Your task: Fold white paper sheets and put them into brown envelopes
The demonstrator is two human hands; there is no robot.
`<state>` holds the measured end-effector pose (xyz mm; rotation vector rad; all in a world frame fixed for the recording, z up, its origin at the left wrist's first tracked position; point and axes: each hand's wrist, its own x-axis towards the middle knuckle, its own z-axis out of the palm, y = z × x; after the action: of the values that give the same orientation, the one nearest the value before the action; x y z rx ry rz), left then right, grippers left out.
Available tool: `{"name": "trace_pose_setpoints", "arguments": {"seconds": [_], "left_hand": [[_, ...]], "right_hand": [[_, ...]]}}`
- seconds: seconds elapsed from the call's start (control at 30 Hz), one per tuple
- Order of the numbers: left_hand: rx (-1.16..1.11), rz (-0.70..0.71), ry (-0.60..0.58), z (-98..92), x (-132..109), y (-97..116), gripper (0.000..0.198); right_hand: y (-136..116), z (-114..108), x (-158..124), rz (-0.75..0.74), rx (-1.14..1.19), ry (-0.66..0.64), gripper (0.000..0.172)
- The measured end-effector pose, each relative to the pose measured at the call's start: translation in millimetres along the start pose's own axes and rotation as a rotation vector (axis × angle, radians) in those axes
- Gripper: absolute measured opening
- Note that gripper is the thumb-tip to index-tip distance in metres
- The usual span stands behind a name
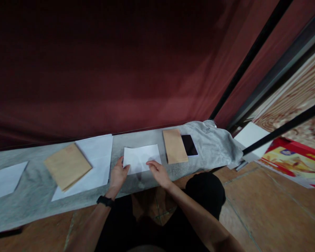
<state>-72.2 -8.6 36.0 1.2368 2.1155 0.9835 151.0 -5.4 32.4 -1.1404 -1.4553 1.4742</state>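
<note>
A white sheet of paper [141, 156], which looks folded, lies on the grey cloth in front of me. My left hand [118, 173] is closed on its left edge, thumb on top and the other fingers along the side and partly hidden. Over the near right corner of the paper is my right hand [159, 174], its fingers stretched out and touching the upper surface. To the right is a brown paper envelope [175, 146], partly covering a dark-screened tablet [189, 145]. On the left, another brown envelope [67, 166] rests on larger white sheets [98, 157].
Grey cloth [36, 196] covers the long narrow bench, bunched at its right end. More white paper [6, 180] lies far left. A dark red curtain [120, 87] hangs behind. Black poles [248, 63], a white board [253, 140] and a red-yellow printed box [295, 161] stand at right.
</note>
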Motion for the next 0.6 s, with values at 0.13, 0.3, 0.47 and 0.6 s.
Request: {"name": "trace_pose_setpoints", "arguments": {"seconds": [0.13,0.3,0.47,0.6], "left_hand": [[0.050,0.157,0.155,4.9,-10.7,0.9,0.054],[0.215,0.586,-0.062,36.8,-16.8,-0.8,0.046],[0.399,0.736,-0.360,65.0,-0.2,1.3,0.055],[0.447,0.769,-0.337,69.4,20.7,4.3,0.058]], "right_hand": [[12.7,4.0,-0.8,-0.294,-0.625,0.071,0.045],[38.4,12.7,-2.2,-0.335,-0.891,0.080,0.055],[48.6,14.8,0.8,-0.366,-0.906,0.091,0.053],[45.8,16.2,-0.8,-0.362,-0.909,0.114,0.053]]}}
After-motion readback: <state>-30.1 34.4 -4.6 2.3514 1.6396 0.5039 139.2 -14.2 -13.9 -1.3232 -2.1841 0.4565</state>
